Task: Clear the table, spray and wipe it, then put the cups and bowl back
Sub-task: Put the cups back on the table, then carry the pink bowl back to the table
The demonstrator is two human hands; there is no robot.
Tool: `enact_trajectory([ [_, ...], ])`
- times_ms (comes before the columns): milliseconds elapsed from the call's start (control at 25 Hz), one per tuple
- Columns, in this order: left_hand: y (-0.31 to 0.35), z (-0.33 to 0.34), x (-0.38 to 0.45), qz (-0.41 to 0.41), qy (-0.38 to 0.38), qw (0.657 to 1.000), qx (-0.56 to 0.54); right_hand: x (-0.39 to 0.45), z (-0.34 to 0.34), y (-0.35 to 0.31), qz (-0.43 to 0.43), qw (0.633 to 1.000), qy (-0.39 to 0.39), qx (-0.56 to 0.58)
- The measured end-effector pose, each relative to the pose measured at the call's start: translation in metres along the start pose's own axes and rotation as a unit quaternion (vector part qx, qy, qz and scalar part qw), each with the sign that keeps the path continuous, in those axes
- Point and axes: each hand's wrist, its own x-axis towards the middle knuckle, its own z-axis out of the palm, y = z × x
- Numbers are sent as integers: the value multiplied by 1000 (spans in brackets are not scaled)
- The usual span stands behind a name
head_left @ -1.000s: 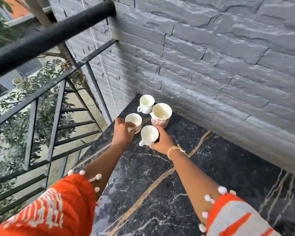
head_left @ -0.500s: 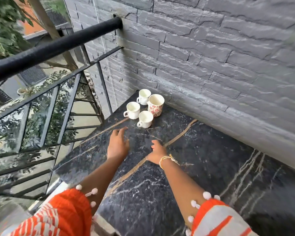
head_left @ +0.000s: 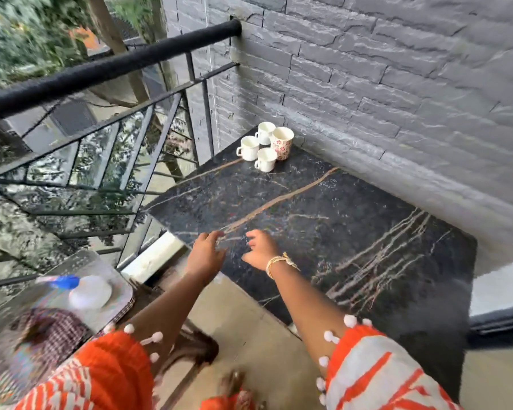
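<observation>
Three plain white cups (head_left: 265, 159) and one taller cup with red flowers (head_left: 282, 142) stand together in the far corner of the black marble table (head_left: 323, 220), against the grey wall. My left hand (head_left: 205, 253) hovers over the table's near left edge, fingers relaxed and empty. Beside it, my right hand (head_left: 259, 250) also hangs over the table with loose fingers, holding nothing. On a silver tray (head_left: 113, 279) at lower left sit a white bowl (head_left: 91, 292), a blurred spray bottle with a blue top (head_left: 64, 282) and a checked cloth (head_left: 51, 332).
A black metal railing (head_left: 107, 69) runs along the left side, with trees beyond it. The grey stone wall (head_left: 382, 99) borders the table at the back and right. Beige floor (head_left: 249, 335) shows below the table's near edge.
Both hands let go of the cups and drew back toward me. The view pulled away, bringing the tray with bowl, bottle and cloth into sight.
</observation>
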Motion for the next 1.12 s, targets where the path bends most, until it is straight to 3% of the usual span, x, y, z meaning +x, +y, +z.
enact_trajectory([
  [480, -198, -57, -155, -66, -67, 995, 22, -112, 207, -2, 52, 999, -13, 6],
  [720, -290, -82, -226, -150, -86, 984, 46, -155, 323, 1, 89, 993, -58, -43],
  [840, -338, -78, -253, -229, -101, 964, 84, -163, 374, 12, 121, 987, -98, -30],
  [1120, -402, -49, -282, -259, -119, 955, 80, -161, 461, 45, 166, 979, -118, -17],
])
